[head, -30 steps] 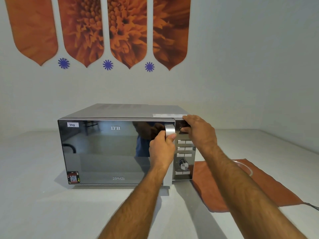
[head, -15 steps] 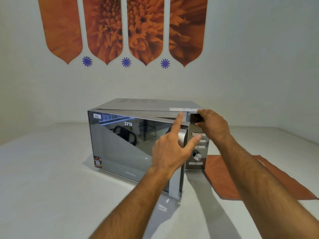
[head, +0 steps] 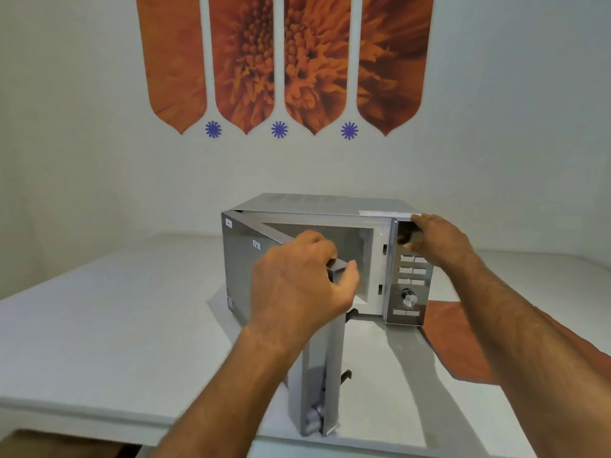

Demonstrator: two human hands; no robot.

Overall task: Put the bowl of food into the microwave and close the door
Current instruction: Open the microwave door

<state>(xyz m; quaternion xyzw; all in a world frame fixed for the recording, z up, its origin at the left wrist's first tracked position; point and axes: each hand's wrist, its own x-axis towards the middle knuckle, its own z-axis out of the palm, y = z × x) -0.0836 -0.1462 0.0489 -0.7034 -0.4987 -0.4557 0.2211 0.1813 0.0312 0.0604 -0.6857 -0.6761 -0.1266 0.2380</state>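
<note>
A silver microwave [head: 330, 203] stands on the white counter with its mirrored door [head: 246, 266] swung out toward me, close to edge-on. My left hand [head: 297, 285] grips the top of the door's free edge. My right hand [head: 436, 241] rests on the top right corner of the control panel [head: 408, 292], bracing the oven. The pale cavity [head: 357, 249] shows behind my left hand and looks bare where I can see it. No bowl of food is in view.
An orange cloth [head: 463, 342] lies on the counter [head: 115, 325] right of the microwave, partly under my right forearm. The counter's front edge runs along the bottom left. Orange flower panels hang on the wall behind.
The door has swung from shut to wide open, pulled by my left hand. My right hand stayed on the panel's top corner. The camera view shifted left.
</note>
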